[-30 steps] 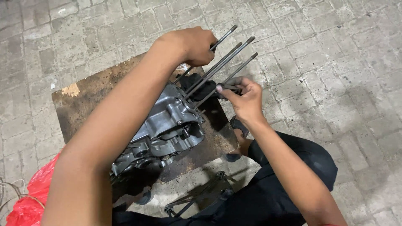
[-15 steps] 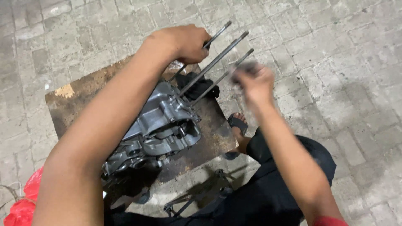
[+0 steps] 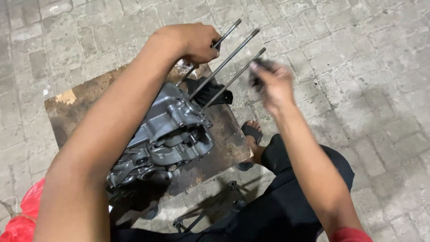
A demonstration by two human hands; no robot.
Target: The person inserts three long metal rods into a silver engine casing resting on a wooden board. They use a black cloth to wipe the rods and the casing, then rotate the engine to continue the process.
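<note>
Since half a second ago the right hand (image 3: 273, 85) has been lifted off the rods and is blurred beside the tip of the nearest long stud (image 3: 233, 79). Something dark seems to be pinched in its fingers, though what it is cannot be told through the blur.

Largest first: a worn wooden board (image 3: 78, 112) is laid on the paved ground (image 3: 358, 67). A grey engine crankcase (image 3: 165, 134) is rested on the board, below the left grip. Three long studs are seen rising from the case, toward the upper right. The farthest stud (image 3: 226, 33) is clasped near its top by the closed left hand (image 3: 197, 42). A sandalled foot (image 3: 251, 132) is seen under the right wrist.
</note>
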